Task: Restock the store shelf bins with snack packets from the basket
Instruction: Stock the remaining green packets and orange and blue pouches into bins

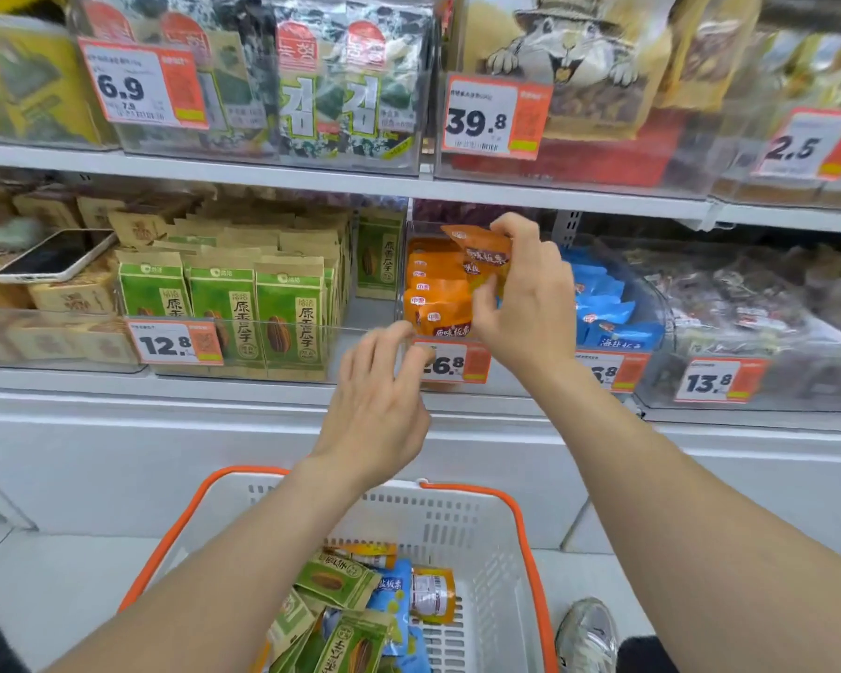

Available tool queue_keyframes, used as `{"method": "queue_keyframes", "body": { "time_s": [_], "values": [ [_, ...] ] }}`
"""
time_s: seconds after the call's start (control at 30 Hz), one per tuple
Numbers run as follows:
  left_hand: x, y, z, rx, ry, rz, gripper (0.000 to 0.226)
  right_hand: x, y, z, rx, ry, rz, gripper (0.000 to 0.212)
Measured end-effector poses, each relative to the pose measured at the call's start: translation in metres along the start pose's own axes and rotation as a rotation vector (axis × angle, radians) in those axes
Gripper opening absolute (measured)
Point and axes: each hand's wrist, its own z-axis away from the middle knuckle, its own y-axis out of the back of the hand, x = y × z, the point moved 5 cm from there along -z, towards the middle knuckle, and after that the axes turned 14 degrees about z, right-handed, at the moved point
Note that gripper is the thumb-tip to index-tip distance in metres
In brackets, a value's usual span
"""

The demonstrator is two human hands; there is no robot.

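phone (pixel 54 257) atop brown packets (pixel 71 296); left hand (pixel 377 395) overlaps tag (pixel 457 364)

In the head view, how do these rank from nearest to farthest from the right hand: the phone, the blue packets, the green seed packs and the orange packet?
1. orange packet: held by the right hand itself.
2. blue packets: just to the hand's right.
3. green seed packs: further off, to its left.
4. phone: at the far left.
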Motion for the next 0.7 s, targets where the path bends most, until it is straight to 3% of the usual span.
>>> {"method": "queue_keyframes", "body": {
  "time_s": [0.13,0.3,0.47,0.57,0.7],
  "values": [
    [-0.001,0.0,-0.039,0.013,0.045,-0.001,0.046,0.022,-0.027,-0.024,-0.246,-0.062,0.021,0.064],
    [-0.007,-0.013,-0.095,0.011,0.124,-0.041,0.054,0.045,-0.061,-0.053,-0.701,-0.087,0.251,0.048],
    [-0.01,-0.036,-0.137,-0.111,0.264,-0.152,0.08,0.054,-0.09,-0.076,-0.902,-0.085,0.34,0.042],
    [-0.015,-0.048,-0.139,-0.207,0.404,-0.26,0.104,0.059,-0.112,-0.081,-0.965,-0.105,0.338,0.026],
    [-0.024,-0.051,-0.135,-0.191,0.512,-0.265,0.099,0.057,-0.137,-0.083,-0.945,-0.072,0.325,0.013]
  ]
}}
